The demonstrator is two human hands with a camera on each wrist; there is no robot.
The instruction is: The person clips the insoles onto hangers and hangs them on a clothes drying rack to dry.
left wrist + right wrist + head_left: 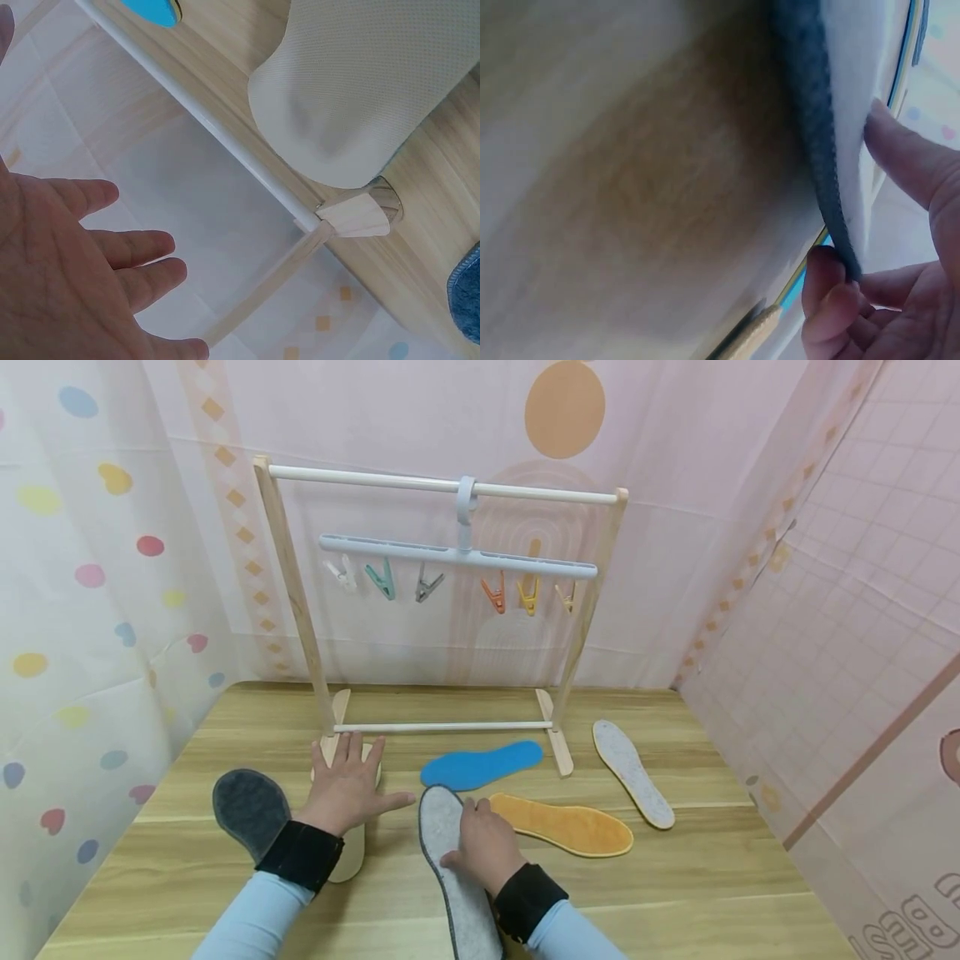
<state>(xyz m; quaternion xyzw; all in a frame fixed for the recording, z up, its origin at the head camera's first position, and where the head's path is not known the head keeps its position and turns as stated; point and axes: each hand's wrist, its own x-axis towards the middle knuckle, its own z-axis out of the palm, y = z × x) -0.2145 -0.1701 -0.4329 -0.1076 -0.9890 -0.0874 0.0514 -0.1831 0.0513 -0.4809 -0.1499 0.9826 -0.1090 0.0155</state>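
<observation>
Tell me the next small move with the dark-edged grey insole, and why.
Probably bring the left grip to the left edge of the dark-edged grey insole: the left grip is open and holds nothing, while the right grip alone pinches the opposite edge.

Bright, soft-shadowed head view, right wrist view partly blurred, perhaps unfocused

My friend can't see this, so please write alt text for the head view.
A person's right hand grips a gray insole; their left hand is spread above a cream insole. Four other insoles in different colors lie on a wooden table; a standing rack ahead holds a hanger with six clips.
</observation>
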